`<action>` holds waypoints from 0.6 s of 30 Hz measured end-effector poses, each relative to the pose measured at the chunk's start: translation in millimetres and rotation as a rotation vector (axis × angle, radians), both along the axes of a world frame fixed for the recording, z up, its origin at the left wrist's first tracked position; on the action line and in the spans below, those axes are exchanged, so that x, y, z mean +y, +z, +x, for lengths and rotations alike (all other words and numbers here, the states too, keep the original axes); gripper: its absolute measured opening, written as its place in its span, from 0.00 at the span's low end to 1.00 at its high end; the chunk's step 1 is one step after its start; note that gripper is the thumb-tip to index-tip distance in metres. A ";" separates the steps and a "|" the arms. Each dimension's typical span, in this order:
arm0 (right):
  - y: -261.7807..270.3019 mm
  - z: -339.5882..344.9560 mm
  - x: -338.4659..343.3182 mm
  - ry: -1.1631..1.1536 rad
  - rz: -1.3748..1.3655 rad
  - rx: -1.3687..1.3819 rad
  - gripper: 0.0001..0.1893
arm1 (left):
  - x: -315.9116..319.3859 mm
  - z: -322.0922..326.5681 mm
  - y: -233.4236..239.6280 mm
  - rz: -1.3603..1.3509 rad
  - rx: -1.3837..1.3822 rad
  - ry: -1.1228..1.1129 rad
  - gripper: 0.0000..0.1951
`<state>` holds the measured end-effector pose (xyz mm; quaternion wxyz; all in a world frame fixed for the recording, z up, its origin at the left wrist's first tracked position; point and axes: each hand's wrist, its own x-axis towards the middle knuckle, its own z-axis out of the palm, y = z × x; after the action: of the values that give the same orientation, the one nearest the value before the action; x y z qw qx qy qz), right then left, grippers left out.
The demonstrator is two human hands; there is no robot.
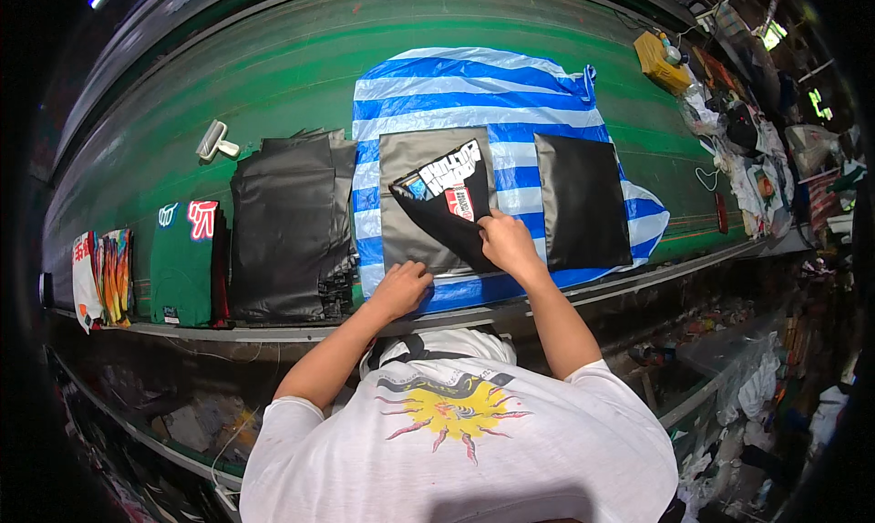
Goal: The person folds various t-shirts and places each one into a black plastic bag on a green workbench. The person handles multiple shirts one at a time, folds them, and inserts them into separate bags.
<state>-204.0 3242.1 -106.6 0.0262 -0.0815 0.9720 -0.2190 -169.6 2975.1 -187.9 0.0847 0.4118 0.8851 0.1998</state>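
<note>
My right hand (pixel 507 244) pinches the edge of a black printed garment (pixel 451 219), whose far part is turned back in a point, showing white lettering and a small red and white label. Under it lies a dark grey plastic sheet or bag (pixel 410 150). My left hand (pixel 403 289) rests at that sheet's near edge with its fingers curled; whether it grips the edge is hidden. Both lie on a blue and white striped plastic sheet (pixel 437 106). Beyond my right hand, a flat black plastic piece (pixel 584 202) rests on the same striped sheet.
Left of the striped sheet stands a stack of black plastic bags (pixel 290 229). Farther left are folded green garments (pixel 183 270) and multicoloured ones (pixel 113 277). A white-handled roller (pixel 217 142) lies on the green table (pixel 287 79). Clutter and a yellow box (pixel 660 62) occupy the right end.
</note>
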 end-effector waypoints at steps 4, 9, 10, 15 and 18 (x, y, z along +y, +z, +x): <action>-34.5 9.5 2.4 -0.056 0.102 0.018 0.10 | -4.5 -9.2 -11.5 -0.029 0.007 -0.033 0.11; -26.9 21.2 -7.7 -0.081 0.141 -0.027 0.13 | -6.0 -12.6 -16.1 -0.066 0.082 -0.093 0.10; -26.7 22.1 -9.8 -0.073 0.158 -0.039 0.14 | -6.2 -13.5 -16.1 -0.075 0.098 -0.111 0.10; -20.8 28.8 -21.3 -0.061 0.181 -0.040 0.19 | -8.2 -20.0 -16.2 -0.045 0.110 -0.169 0.10; -24.3 27.4 -28.6 -0.074 0.233 -0.077 0.17 | -6.8 -24.4 -13.6 -0.066 0.066 -0.171 0.11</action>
<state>-176.6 3213.5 -130.9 0.0648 -0.0334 0.9914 -0.1085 -194.0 2968.3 -201.6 0.0858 0.4893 0.8550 0.1491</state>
